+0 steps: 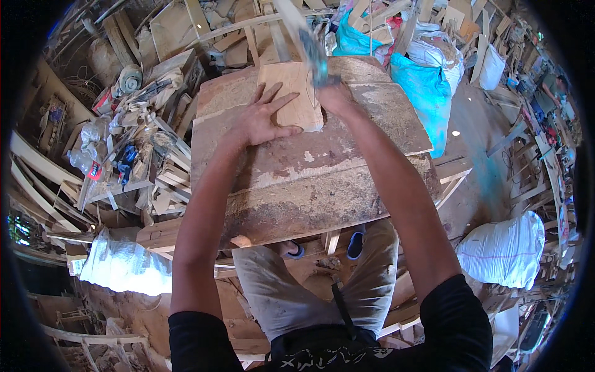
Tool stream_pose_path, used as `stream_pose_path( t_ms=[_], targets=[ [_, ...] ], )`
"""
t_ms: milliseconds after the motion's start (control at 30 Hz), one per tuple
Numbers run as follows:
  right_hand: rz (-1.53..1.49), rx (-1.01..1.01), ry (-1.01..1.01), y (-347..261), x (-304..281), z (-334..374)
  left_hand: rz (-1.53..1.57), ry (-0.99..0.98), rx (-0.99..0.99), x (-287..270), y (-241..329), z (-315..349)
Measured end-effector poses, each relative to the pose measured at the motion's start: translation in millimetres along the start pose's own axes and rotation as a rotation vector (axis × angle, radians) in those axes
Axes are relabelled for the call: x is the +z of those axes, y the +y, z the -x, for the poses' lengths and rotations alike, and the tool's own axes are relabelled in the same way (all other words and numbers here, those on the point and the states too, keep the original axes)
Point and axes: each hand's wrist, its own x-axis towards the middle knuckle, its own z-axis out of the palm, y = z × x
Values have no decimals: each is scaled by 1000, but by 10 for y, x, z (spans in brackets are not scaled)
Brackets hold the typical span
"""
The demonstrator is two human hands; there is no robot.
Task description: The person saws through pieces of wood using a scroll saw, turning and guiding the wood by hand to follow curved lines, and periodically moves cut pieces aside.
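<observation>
A flat, pale wooden board (pixel 288 106) lies on the rough, worn top of a wooden workbench (pixel 291 167). My left hand (pixel 265 118) is spread over the board's left side, its fingers apart and pressing down. At the board's right edge my right hand (pixel 336 99) is closed around a long tool, which looks like a hand saw (pixel 315 56). Motion smears this saw; its teal and dark part is near my fist and a pale strip reaches away. A thin curved line runs along the board near its right edge. My fist hides the saw's grip.
Turquoise sacks (pixel 424 93) stand beyond the bench's right corner. A white sack (pixel 505 248) rests on the floor at right. Offcuts, a plastic bottle (pixel 83 161) and a blue tool (pixel 127 162) crowd the left. Another person (pixel 548 93) is at the far right.
</observation>
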Motion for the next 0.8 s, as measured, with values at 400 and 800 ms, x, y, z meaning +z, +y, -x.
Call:
stream_pose_path(
  t_ms=[400,800],
  targets=[
    [86,41,-96,-43,-79,-61,20,11,21,16,-63,-53],
    [121,-8,1,180,131,-216,49,7,26,14,-99,-89]
  ],
)
